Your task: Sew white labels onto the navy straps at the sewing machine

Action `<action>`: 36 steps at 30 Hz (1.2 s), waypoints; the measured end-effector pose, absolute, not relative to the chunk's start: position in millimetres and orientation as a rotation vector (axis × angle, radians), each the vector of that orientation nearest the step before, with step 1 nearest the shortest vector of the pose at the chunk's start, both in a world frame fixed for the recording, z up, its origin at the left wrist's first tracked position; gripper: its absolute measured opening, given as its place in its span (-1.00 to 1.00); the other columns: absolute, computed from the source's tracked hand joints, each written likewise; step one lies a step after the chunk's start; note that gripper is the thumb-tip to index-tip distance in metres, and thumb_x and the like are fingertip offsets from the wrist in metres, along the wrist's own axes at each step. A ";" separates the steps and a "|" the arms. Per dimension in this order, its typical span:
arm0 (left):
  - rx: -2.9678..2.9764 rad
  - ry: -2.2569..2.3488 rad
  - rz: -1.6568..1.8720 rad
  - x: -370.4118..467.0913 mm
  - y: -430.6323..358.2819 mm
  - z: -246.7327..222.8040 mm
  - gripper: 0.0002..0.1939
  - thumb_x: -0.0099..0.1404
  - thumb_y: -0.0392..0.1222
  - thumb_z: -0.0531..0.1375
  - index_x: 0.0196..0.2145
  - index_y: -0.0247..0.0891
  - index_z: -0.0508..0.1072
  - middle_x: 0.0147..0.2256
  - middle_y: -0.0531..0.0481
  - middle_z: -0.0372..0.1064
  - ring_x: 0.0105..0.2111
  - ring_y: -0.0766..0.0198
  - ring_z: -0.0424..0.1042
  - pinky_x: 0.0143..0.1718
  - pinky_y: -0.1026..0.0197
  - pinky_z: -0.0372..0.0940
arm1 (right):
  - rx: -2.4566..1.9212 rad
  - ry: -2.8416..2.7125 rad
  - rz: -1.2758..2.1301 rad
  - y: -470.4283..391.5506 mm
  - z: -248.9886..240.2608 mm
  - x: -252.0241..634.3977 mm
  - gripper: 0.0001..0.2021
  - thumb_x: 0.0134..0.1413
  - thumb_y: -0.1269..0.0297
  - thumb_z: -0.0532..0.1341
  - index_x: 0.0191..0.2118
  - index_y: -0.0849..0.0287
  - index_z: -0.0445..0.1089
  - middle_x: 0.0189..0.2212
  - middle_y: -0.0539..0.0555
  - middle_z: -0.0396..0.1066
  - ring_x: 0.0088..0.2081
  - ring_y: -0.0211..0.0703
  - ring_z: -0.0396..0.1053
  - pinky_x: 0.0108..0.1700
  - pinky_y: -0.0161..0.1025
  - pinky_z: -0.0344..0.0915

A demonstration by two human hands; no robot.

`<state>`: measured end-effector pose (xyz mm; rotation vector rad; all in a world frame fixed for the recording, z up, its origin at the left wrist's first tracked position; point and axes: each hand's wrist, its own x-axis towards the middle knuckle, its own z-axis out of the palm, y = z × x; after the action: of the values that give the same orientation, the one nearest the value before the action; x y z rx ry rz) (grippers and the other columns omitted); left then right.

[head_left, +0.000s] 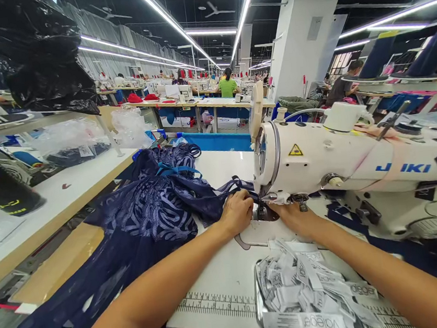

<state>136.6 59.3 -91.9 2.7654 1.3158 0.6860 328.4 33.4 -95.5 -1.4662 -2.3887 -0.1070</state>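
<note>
A white sewing machine [304, 154] stands in front of me. Just left of its needle, my left hand [239, 210] is closed on the navy lace garment [148, 203], whose bulk lies heaped to the left and hangs off the table edge. My right hand [293, 217] reaches under the machine head, right beside the presser foot [262, 210]; its fingers are hidden behind the machine. A blue strap [177, 169] lies across the top of the heap. Near my forearms sits a metal tray [257, 299] piled with white printed fabric labels [304, 291].
A printed ruler [214, 302] runs along the table's front edge. To the left is a side table [75, 193] with a black thread cone [3, 183]; a black plastic bag [40, 52] hangs above. Thread cones [380, 56] stand at right. A person in green [227, 86] sits farther back.
</note>
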 end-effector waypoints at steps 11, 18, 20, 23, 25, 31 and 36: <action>2.582 1.311 0.777 141.8 58.5 -91.2 -0.82 0.08 -0.49 0.01 -0.49 -0.31 0.35 -0.36 -0.06 0.35 -0.33 0.24 0.36 -0.30 0.25 0.25 | -1.275 -2.437 -0.230 25.1 -107.5 347.5 -0.71 0.10 0.41 -0.01 -0.14 0.12 0.39 -0.16 0.12 0.42 -0.16 -0.09 0.37 -0.15 -0.15 0.34; 2.600 1.105 0.704 138.1 85.4 -86.4 -0.85 0.01 -0.49 0.09 -0.56 -0.32 0.38 -0.51 0.05 0.34 -0.47 0.34 0.33 -0.41 0.35 0.21 | -1.069 -2.417 0.021 21.1 -100.9 349.8 -0.78 0.12 0.41 -0.03 -0.21 0.18 0.34 -0.19 0.14 0.43 -0.14 -0.11 0.38 -0.10 -0.13 0.34; 2.600 1.059 0.694 138.1 92.0 -87.3 -0.86 0.01 -0.48 0.11 -0.57 -0.32 0.39 -0.52 0.05 0.35 -0.47 0.34 0.34 -0.41 0.35 0.20 | -1.064 -2.448 0.060 14.5 -95.6 349.6 -0.79 0.12 0.43 -0.03 -0.23 0.17 0.33 -0.19 0.14 0.41 -0.16 -0.13 0.38 -0.12 -0.16 0.34; 2.596 1.016 0.695 139.1 97.8 -91.1 -0.86 0.02 -0.48 0.11 -0.53 -0.34 0.42 -0.47 0.02 0.39 -0.43 0.31 0.36 -0.39 0.34 0.20 | -1.058 -2.469 0.041 8.0 -92.1 347.4 -0.79 0.11 0.46 -0.04 -0.27 0.19 0.32 -0.22 0.15 0.40 -0.19 -0.13 0.39 -0.16 -0.18 0.36; 2.592 1.000 0.699 139.7 99.6 -93.7 -0.85 0.03 -0.48 0.10 -0.50 -0.34 0.43 -0.44 0.01 0.41 -0.41 0.30 0.37 -0.37 0.34 0.21 | -1.040 -2.478 0.002 7.0 -92.7 345.2 -0.79 0.12 0.48 -0.05 -0.31 0.21 0.32 -0.23 0.18 0.39 -0.20 -0.13 0.39 -0.18 -0.19 0.36; 2.577 0.991 0.711 139.5 100.6 -95.6 -0.83 0.04 -0.48 0.09 -0.46 -0.34 0.44 -0.43 0.00 0.41 -0.40 0.30 0.37 -0.37 0.34 0.21 | -1.019 -2.484 -0.048 8.1 -96.7 340.9 -0.79 0.13 0.48 -0.06 -0.35 0.21 0.31 -0.23 0.18 0.38 -0.21 -0.13 0.38 -0.21 -0.19 0.37; 2.560 0.995 0.726 139.6 98.8 -93.5 -0.84 0.04 -0.49 0.09 -0.50 -0.34 0.43 -0.47 0.02 0.39 -0.45 0.33 0.35 -0.40 0.35 0.20 | -1.032 -2.493 -0.033 6.6 -94.5 338.0 -0.79 0.15 0.45 -0.06 -0.34 0.18 0.30 -0.23 0.16 0.37 -0.21 -0.14 0.37 -0.19 -0.18 0.37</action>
<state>139.6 98.8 -93.5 2.5596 0.9950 0.7265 338.0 6.6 -94.5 -1.0322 -2.4933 -0.0327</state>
